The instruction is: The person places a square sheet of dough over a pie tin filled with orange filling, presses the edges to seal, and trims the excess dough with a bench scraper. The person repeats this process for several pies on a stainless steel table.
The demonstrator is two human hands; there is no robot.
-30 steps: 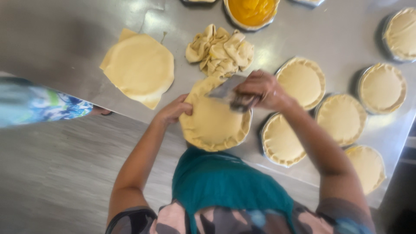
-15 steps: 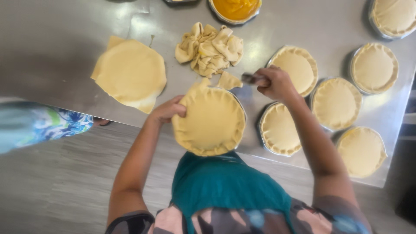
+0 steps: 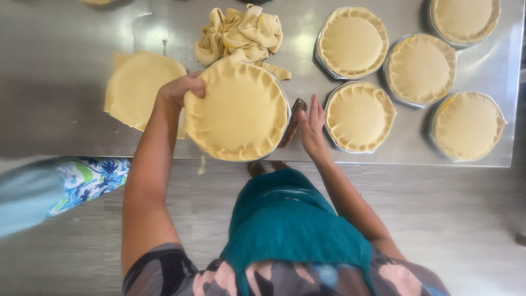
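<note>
Gripping the round pale dough-covered pie tin by its far-left rim with left hand, at the steel table's near edge; right hand flat, fingers extended, beside a dark-handled knife. Best supporting underneath, sparing the crimped edge.

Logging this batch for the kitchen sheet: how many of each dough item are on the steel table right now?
Dough-topped pies in tins: 6 (one in the left hand, five to the right)
Flat dough sheets: 1
Piles of dough trimmings: 1
Total: 8
</note>
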